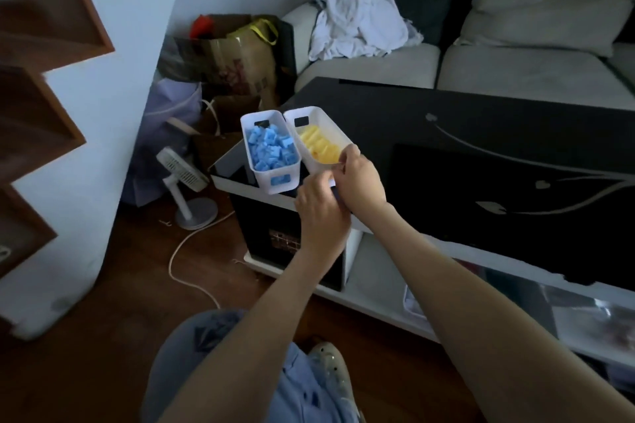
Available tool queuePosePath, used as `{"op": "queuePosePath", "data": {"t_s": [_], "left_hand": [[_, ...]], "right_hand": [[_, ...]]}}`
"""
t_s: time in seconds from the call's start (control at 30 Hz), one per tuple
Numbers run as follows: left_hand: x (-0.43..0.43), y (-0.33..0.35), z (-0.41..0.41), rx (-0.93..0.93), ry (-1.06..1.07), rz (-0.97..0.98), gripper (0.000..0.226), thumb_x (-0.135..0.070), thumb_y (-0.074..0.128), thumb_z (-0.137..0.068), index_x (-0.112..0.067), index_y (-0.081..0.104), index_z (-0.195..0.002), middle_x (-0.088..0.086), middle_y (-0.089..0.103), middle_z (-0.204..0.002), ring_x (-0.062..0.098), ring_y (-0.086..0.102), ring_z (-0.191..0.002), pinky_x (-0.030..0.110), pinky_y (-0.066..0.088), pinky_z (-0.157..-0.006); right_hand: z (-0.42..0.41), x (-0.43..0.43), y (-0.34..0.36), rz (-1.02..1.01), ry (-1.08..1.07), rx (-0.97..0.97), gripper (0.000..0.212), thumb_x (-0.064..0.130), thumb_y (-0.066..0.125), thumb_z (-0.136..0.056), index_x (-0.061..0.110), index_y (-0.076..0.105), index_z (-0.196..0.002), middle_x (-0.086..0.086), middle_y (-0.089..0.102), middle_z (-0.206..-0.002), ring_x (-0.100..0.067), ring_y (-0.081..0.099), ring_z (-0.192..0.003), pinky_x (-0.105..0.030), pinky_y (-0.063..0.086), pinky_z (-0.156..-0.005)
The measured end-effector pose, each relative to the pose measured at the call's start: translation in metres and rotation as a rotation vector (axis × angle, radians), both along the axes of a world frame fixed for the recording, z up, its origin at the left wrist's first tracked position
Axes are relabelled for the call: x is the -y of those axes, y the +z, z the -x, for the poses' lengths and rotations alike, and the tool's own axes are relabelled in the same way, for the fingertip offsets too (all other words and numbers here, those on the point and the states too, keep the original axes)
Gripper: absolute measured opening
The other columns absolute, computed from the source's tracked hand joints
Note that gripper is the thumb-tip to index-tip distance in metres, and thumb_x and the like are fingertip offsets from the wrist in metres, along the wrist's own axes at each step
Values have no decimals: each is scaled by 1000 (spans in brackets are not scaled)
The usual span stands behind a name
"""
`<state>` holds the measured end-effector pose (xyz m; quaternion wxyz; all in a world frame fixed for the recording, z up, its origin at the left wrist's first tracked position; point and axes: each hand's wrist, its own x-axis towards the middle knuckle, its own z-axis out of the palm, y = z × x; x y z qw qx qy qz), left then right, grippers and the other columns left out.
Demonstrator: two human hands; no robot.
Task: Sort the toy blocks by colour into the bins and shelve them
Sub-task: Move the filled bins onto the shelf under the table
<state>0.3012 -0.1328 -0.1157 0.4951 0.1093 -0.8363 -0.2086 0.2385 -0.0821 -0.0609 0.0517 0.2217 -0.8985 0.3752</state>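
Print on the brown paper bag [240, 65] is staying too blurred to read. 2 white bins are sitting side by side on a corner of the black table [481, 134]: the left bin [271, 184] is holding blue blocks [271, 148], the right bin [323, 118] yellow blocks [319, 148]. The left hand [323, 213] is curling at the right bin's near end, grip unclear; the right hand [360, 178] is grasping its near rim.

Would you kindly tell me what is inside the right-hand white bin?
The right-hand bin holds yellow blocks, no other colour showing. The left hand and right hand cover its near end, so what lies there cannot be seen.
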Motion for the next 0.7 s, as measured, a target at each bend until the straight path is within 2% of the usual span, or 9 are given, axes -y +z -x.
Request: {"op": "queuePosePath", "data": {"t_s": [0.03, 0.1, 0.17, 0.23, 0.33, 0.4, 0.5, 0.6, 0.7], "left_hand": [[-5, -1, -3, -44, -99, -228, 10, -14, 54, -87, -17, 52, -97, 2, 55, -96, 8, 53, -91, 29, 40, -74], [-18, 3, -10, -20, -262, -770, 13, -20, 49, -95, -26, 40, -87, -4, 48, -88, -1, 50, -78, 22, 39, -68], [-27, 3, -11, 58, -328, -1206, 18, -39, 43, -97, -22, 41, -91, 4, 49, -88, 13, 52, -77, 25, 42, -67], [-33, 9, -13, 188, -400, -1489, 41, -55, 40, -94, -17, 47, -108, 13, 55, -96, 22, 57, -80, 30, 48, -67], [-50, 25, -24, 144, -571, -1860, 65, -65, 47, -86, -15, 46, -127, 10, 64, -106, 23, 64, -90, 34, 54, -72], [-58, 30, -30, 72, -623, -1938, 61, -54, 58, -85, -16, 44, -131, 9, 65, -112, 23, 66, -94, 31, 55, -66], [-72, 21, -45, 108, -456, -1728, 56, -26, 63, -86, -25, 31, -132, 10, 56, -125, 26, 62, -102, 38, 55, -78], [-85, 17, -73, 119, -609, -1697, 50, -27, 58, -89, -35, 38, -133, 7, 60, -122, 28, 63, -104, 47, 53, -88], [-82, 12, -100, 148, -747, -1752, 44, -35, 56, -89, -32, 49, -132, 8, 63, -124, 27, 64, -108, 44, 52, -91]], "right_hand": [[-3, -6, 1, 29, -13, -11, 16, 19, 46, -96, 5, 48, -103, -12, 59, -93, -30, 58, -86, -34, 42, -68], [-15, -24, -2, 92, -1, -39, 19, 26, 52, -95, 7, 49, -93, -3, 53, -76, -24, 55, -71, -34, 41, -60], [-29, -46, -8, 116, 11, -105, 22, 28, 55, -94, 6, 50, -93, 1, 49, -74, -20, 50, -65, -35, 41, -59], [-43, -65, -13, 107, 25, -152, 22, 25, 57, -93, 4, 52, -95, 0, 50, -80, -17, 48, -65, -35, 42, -60], [-68, -95, -17, 98, 84, -222, 20, 23, 61, -90, 4, 54, -94, -2, 55, -84, -16, 48, -66, -35, 44, -60], [-86, -117, -18, 128, 126, -248, 18, 24, 58, -91, 7, 54, -90, 1, 54, -81, -15, 49, -64, -33, 43, -59], [-107, -148, -18, 291, 151, -97, 12, 21, 52, -95, 9, 54, -90, 3, 51, -70, -7, 44, -57, -29, 38, -56], [-122, -170, -16, 488, 51, 72, 14, 26, 53, -94, 15, 51, -104, -5, 49, -60, -13, 43, -50, -33, 36, -48], [-134, -180, -9, 392, 124, 299, 32, 36, 51, -94, 19, 43, -121, -1, 52, -60, -13, 47, -48, -29, 38, -44]]}}
